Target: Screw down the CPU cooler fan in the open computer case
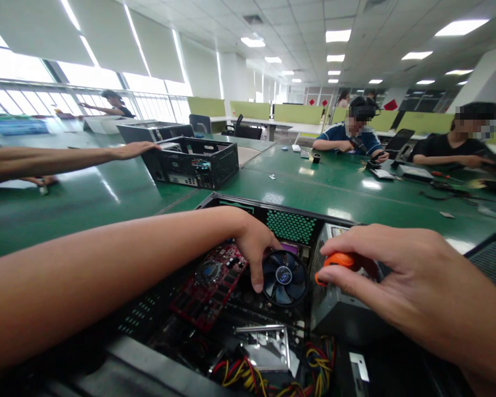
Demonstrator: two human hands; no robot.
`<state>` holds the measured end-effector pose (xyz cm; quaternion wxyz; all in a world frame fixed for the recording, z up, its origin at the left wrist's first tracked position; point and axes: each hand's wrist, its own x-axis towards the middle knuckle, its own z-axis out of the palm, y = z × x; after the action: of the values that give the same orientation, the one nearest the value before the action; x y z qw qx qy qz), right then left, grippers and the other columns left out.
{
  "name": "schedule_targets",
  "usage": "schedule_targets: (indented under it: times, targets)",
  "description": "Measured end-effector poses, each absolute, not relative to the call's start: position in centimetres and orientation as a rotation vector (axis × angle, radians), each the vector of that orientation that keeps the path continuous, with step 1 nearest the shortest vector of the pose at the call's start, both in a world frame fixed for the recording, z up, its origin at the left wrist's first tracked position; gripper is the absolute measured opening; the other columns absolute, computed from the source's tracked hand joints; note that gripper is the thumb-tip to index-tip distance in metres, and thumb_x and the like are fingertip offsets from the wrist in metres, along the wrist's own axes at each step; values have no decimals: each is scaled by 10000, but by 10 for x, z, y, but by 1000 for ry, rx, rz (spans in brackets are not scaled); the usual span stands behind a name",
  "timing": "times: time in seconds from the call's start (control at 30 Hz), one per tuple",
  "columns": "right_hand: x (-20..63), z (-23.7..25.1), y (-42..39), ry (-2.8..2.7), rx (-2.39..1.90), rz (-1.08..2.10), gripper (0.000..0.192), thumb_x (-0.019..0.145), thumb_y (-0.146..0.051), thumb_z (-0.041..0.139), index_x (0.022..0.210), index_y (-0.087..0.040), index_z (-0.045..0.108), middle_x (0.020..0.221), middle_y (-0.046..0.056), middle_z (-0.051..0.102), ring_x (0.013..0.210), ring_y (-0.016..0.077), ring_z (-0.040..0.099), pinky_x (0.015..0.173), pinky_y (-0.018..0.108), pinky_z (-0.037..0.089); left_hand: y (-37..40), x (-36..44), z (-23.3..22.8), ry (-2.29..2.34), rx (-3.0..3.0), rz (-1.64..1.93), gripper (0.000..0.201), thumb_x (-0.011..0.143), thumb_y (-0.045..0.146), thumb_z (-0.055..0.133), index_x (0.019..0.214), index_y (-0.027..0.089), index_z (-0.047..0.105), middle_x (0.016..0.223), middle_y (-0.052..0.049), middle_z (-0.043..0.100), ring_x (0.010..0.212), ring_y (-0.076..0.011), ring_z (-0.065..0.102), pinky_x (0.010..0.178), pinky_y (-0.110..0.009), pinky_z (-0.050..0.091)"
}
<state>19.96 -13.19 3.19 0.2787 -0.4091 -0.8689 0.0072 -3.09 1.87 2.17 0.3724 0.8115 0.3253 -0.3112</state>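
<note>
An open black computer case (334, 222) lies in front of me with its inside facing up. My left hand (256, 242) reaches over it, thumb and fingers bent round the left side of a round black CPU fan (284, 275); some fingertips are hidden. Left of the fan sits a red graphics card (213, 278). On the right, above the silver power supply (334, 309), my right hand (400, 281) closes on an orange-handled tool (339, 259), whose far end I cannot see. Coloured cables (248, 375) and a metal bracket (268, 347) lie nearest me.
Another black computer case (194, 162) stands on the green table (273, 190), with another person's hand (136, 150) resting on its edge. Across the table two people (349, 132) (458, 140) handle parts. A mesh panel (491, 259) is at the right edge.
</note>
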Motion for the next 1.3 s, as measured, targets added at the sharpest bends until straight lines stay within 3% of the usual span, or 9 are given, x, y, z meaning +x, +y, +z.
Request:
schedule_targets:
  times: [0.17, 0.33, 0.4, 0.53, 0.67, 0.77, 1.0, 1.13, 1.3]
  targets:
    - [201, 30, -133, -2337, -1071, -4, 202, 1087, -358, 630, 1069, -306, 824, 932, 12, 861, 788, 209, 810, 628, 309, 610, 20, -28, 21, 857, 2084, -800, 980, 505, 342, 1023, 1432, 229, 727, 1248, -23, 854, 1120, -313, 795, 1053, -373, 602]
    - [207, 24, -134, -2311, -1069, -71, 315, 1088, -202, 531, 1276, -243, 780, 1179, 65, 865, 1022, 225, 833, 871, 353, 670, 25, -30, 11, 802, 2077, -755, 954, 499, 375, 1014, 1407, 271, 740, 1324, -12, 832, 1220, -326, 771, 1089, -379, 591]
    - [209, 23, -135, -2307, -1065, -74, 363, 1082, -167, 494, 1308, -247, 767, 1219, 54, 865, 1058, 222, 835, 892, 349, 673, 27, -30, 8, 792, 2053, -749, 975, 494, 389, 1016, 1419, 269, 734, 1335, -18, 827, 1227, -332, 769, 1090, -393, 594]
    - [206, 26, -133, -2322, -1054, -42, 334, 1070, -195, 514, 1257, -258, 783, 1188, 59, 875, 991, 240, 850, 790, 329, 676, 27, -29, 9, 809, 2058, -763, 970, 489, 377, 1019, 1411, 247, 743, 1327, -33, 830, 1236, -339, 761, 1101, -398, 586]
    - [201, 30, -131, -2325, -1075, 1, 130, 1063, -309, 642, 1004, -289, 756, 904, -13, 837, 720, 172, 793, 548, 247, 590, 24, -27, 14, 830, 2085, -790, 959, 520, 362, 1006, 1430, 240, 730, 1319, -33, 832, 1206, -331, 768, 1086, -382, 588]
    - [200, 30, -133, -2325, -1084, 21, 122, 1053, -321, 668, 951, -293, 727, 834, -42, 796, 666, 145, 756, 498, 221, 557, 23, -26, 17, 836, 2103, -802, 941, 525, 350, 1001, 1423, 246, 737, 1318, -27, 832, 1196, -326, 769, 1076, -373, 589]
    - [195, 30, -145, -2323, -958, -62, 267, 1128, -241, 511, 1313, -335, 678, 1240, -31, 864, 1045, 159, 839, 872, 232, 667, 27, -30, 14, 831, 2154, -791, 925, 523, 334, 1010, 1410, 263, 759, 1341, 1, 823, 1246, -321, 744, 1122, -359, 560]
    - [189, 32, -149, -2376, -908, 4, 241, 1162, -290, 472, 1310, -356, 650, 1268, -66, 854, 1094, 117, 828, 932, 152, 631, 30, -29, 14, 822, 2184, -780, 897, 492, 345, 1027, 1354, 265, 792, 1315, 18, 831, 1257, -332, 734, 1124, -367, 558]
    - [189, 28, -146, -2376, -881, 24, 339, 1100, -151, 519, 1355, -336, 645, 1362, -79, 833, 1184, 73, 801, 1087, 132, 544, 31, -27, 15, 840, 2217, -791, 895, 504, 319, 1020, 1367, 273, 786, 1296, 27, 836, 1250, -326, 735, 1137, -370, 550]
